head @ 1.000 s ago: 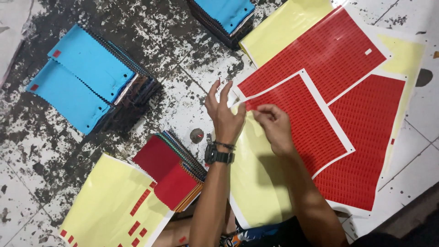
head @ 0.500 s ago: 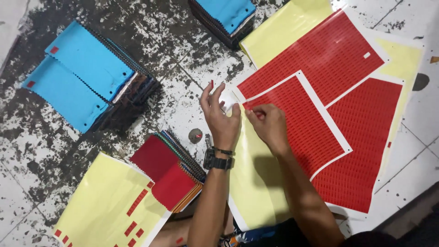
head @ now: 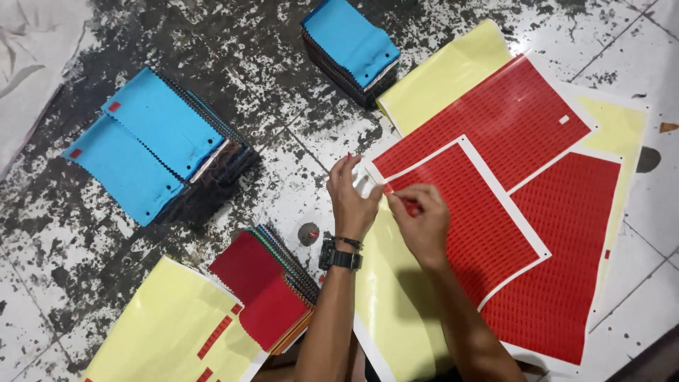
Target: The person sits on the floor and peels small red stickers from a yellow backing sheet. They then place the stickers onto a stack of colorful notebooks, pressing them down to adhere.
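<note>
Both hands meet at the near corner of a red sticker sheet (head: 467, 212) lying on the floor: the left hand (head: 351, 201) has its fingers spread and pinches the sheet's white edge, while the right hand (head: 421, 219) is curled narrow around a small red sticker (head: 410, 206), mostly hidden by its fingertips. Below both wrists a yellow backing sheet (head: 392, 304) runs out of view, and left of the left forearm lies a red swatch stack (head: 265, 290), partly cut off.

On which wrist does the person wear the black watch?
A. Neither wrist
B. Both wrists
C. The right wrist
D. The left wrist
D: the black watch sits on the wrist of the left hand, while the right hand has a bare wrist.
</note>
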